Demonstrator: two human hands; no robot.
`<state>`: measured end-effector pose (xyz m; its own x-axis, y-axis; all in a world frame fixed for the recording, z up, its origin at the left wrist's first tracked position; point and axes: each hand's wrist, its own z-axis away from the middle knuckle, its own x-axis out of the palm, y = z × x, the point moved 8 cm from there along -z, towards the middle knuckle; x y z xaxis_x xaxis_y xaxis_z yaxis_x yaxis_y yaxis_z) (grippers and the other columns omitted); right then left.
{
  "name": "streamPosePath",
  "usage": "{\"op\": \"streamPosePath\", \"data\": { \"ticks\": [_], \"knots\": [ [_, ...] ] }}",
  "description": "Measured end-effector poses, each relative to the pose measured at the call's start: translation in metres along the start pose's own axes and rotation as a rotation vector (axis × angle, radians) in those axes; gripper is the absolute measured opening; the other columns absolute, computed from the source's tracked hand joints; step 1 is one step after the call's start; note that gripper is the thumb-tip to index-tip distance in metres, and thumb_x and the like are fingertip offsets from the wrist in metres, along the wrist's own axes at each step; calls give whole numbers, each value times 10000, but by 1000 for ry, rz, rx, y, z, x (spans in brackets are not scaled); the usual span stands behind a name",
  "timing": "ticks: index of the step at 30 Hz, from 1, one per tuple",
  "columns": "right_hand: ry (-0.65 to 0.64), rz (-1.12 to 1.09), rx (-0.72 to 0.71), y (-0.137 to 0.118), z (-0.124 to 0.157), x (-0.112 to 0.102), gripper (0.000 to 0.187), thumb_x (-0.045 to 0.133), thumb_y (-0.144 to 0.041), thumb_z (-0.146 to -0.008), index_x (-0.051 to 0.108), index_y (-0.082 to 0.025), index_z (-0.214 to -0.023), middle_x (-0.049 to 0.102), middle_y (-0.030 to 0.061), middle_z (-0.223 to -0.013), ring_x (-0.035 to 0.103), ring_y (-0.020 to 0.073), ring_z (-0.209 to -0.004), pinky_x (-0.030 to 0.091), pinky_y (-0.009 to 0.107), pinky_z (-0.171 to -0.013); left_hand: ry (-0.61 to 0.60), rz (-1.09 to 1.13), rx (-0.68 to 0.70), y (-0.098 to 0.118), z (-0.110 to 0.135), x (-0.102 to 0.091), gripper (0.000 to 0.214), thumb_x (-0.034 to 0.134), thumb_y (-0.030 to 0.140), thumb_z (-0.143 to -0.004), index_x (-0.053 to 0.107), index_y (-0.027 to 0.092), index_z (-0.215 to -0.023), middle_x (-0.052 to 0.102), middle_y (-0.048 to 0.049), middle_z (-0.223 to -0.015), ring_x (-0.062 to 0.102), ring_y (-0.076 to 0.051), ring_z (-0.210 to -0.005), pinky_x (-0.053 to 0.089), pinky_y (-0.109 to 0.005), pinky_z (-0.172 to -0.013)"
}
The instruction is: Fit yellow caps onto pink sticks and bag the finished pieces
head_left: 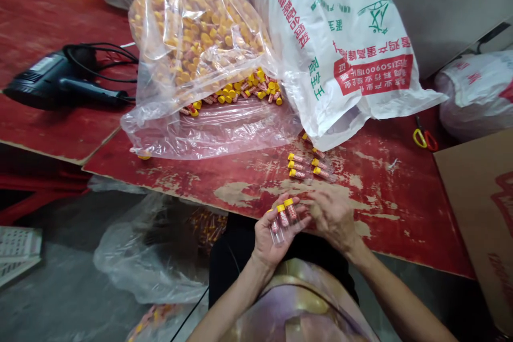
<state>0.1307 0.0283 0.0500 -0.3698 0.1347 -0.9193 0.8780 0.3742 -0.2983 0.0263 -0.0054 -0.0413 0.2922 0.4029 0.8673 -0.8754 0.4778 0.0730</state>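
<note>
The left hand cups yellow-capped vials, caps pointing away; the right hand, grip unclear, meets them from their right.

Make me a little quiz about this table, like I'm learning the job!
1. True or false: the left hand holds yellow-capped tubes.
2. Which lies nearest the cardboard box? A) scissors B) black blower C) clear bag
3. Fill in: loose tubes lie on the ____ table.
Key: 1 true; 2 A; 3 red.
</note>
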Motion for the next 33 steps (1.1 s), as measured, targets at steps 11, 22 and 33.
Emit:
{"op": "streamPosePath", "data": {
  "ticks": [11,22,33],
  "knots": [
    [-261,411,203,89,-9,19,229,390,-271,-939,569,-134,-977,613,108,-915,531,219,-862,335,304,-727,-109,-80,-27,-4,-1,1,514,595,263,-750,526,101,-1233,656,-162,-1041,644,-226,-800,509,-360,-718],
    [-585,487,209,101,-4,16,185,386,-247,-891,548,-164,-924,634,103,-833,575,191,-681,292,275,-558,-85,-100,-107,-14,-6,-2,517,630,159,-708,532,117,-1214,687,-111,-919,675,-228,-766,526,-408,-785],
    [100,-272,287,28,31,-2,354,438,-405,-923,585,-158,-1130,658,93,-1023,626,209,-886,476,313,-761,-118,116,38,-10,-7,11,277,635,90,-637,660,91,-913,707,-96,-885,670,-255,-900,476,-467,-913]
  ]
}}
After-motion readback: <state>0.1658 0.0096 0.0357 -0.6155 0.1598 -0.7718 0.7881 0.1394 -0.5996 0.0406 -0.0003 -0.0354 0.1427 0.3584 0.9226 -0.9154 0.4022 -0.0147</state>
